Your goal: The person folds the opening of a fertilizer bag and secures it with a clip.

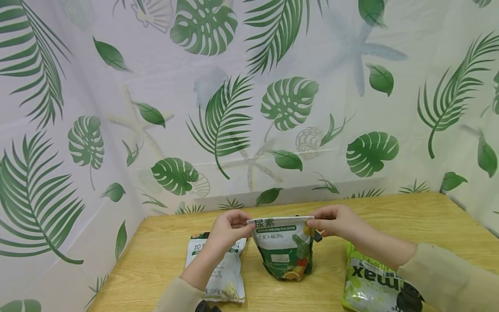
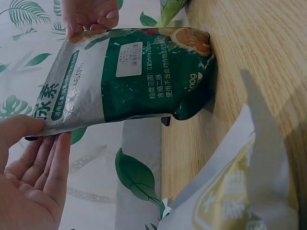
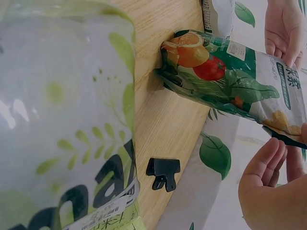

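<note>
A green and white fertilizer bag point(image 1: 282, 247) stands upright on the table, its printed front facing me. Its upper left corner is pinched by my left hand point(image 1: 230, 227), thumb in front and fingers behind. At the upper right corner, my right hand point(image 1: 339, 221) pinches the edge in the same way. The bag's top edge is stretched straight between both hands. Orange and tomato pictures show on the bag's lower side in the right wrist view. A black clip point(image 3: 163, 173) lies on the table behind the bag, mostly hidden by it in the head view.
A white fertilizer bag point(image 1: 224, 277) lies on the table at the left, partly covered by my left forearm. On the right, a lime-green and clear bag point(image 1: 366, 288) lies under my right forearm. A leaf-printed cloth point(image 1: 241, 108) hangs behind the wooden table point(image 1: 156, 255).
</note>
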`<state>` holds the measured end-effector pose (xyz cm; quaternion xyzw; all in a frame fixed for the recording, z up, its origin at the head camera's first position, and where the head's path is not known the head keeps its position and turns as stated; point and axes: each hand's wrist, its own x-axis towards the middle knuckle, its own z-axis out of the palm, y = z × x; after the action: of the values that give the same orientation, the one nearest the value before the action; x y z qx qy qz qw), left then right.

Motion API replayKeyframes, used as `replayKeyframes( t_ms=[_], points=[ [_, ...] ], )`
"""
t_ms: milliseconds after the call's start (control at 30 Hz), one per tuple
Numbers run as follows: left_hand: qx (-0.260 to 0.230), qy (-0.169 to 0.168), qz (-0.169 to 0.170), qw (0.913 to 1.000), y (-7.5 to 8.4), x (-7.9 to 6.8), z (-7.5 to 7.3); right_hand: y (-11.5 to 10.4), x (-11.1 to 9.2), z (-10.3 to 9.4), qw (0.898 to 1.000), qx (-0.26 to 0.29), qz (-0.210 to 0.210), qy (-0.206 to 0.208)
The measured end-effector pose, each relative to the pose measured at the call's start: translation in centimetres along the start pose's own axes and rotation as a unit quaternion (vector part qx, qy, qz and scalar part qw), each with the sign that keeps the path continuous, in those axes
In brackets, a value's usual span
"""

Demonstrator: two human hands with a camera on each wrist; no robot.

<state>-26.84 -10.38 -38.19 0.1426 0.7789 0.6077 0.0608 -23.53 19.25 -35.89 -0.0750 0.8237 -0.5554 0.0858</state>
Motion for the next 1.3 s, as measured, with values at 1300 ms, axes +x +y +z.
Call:
replayKeyframes(
  t_ms=[1300],
  points=[
    [0.046, -0.014, 0.008, 0.9988, 0.65, -0.26, 0.84, 0.38, 0.42, -0.06, 0.999, 0.009, -0.022, -0.047]
  ],
)
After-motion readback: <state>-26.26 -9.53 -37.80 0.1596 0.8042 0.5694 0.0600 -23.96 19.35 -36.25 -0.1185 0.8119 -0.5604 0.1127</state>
